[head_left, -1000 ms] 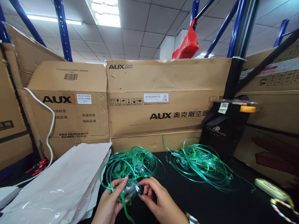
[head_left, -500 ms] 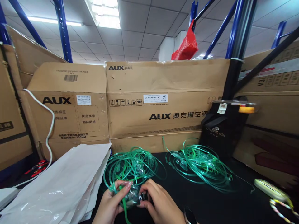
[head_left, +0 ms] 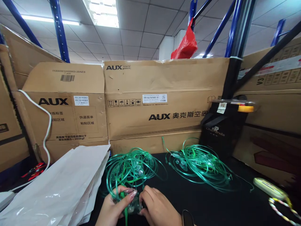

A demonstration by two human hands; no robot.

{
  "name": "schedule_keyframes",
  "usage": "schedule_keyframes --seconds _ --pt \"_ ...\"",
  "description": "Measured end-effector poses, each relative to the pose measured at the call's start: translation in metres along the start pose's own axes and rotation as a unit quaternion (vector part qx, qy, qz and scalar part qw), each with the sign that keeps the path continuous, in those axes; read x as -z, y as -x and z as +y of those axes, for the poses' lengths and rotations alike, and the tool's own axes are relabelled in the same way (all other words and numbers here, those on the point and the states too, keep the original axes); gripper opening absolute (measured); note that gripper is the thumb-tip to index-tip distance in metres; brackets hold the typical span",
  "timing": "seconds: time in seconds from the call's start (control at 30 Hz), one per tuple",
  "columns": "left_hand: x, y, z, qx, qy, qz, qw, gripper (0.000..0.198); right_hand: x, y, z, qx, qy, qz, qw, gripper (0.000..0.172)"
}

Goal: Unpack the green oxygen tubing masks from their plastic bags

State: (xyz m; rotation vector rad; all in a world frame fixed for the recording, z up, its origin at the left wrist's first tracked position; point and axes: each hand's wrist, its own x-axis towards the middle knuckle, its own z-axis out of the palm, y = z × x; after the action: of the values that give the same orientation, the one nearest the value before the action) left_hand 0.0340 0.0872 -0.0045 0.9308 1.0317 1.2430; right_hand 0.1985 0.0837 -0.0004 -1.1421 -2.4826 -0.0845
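At the front of the black table, my left hand (head_left: 115, 205) is closed on a clear plastic piece (head_left: 134, 206) with green tubing. A flat green strap (head_left: 126, 217) hangs down beside its thumb. My right hand (head_left: 160, 204) is closed at the piece's right side, its fingertips pinched; what lies between them is mostly hidden. Just behind both hands is a loose coil of clear green tubing (head_left: 122, 156), with clear plastic parts tangled in it. Farther right lies a second tubing coil (head_left: 199, 180), apart from my hands.
White plastic bags (head_left: 61, 179) are stacked at left, near a white cable (head_left: 50, 125) and a red-and-black item (head_left: 35, 170). Cardboard boxes (head_left: 127, 122) wall off the back. A black bag (head_left: 216, 141) stands back right, and a pale yellow-green case (head_left: 270, 188) lies front right.
My right hand has turned and closed in against the plastic piece; the small black-and-white part seen at its fingertips earlier is now covered. The view has shifted slightly.
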Motion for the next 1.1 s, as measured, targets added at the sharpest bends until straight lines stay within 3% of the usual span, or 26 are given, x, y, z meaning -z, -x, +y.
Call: schedule_keyframes --seconds 0.27,0.63,1.1 --pt "-0.005 0.006 0.004 -0.003 0.021 -0.008 1.000 0.032 -0.011 0.001 0.005 0.018 0.024 0.020 0.999 0.029" --pt "0.001 -0.005 -0.006 0.053 0.083 0.003 0.995 0.030 -0.016 -0.003 0.005 0.077 0.056 0.118 0.988 0.012" --pt "-0.003 0.003 0.004 0.092 0.110 0.010 0.990 0.029 -0.025 -0.004 0.008 0.118 0.057 0.196 0.972 0.011"
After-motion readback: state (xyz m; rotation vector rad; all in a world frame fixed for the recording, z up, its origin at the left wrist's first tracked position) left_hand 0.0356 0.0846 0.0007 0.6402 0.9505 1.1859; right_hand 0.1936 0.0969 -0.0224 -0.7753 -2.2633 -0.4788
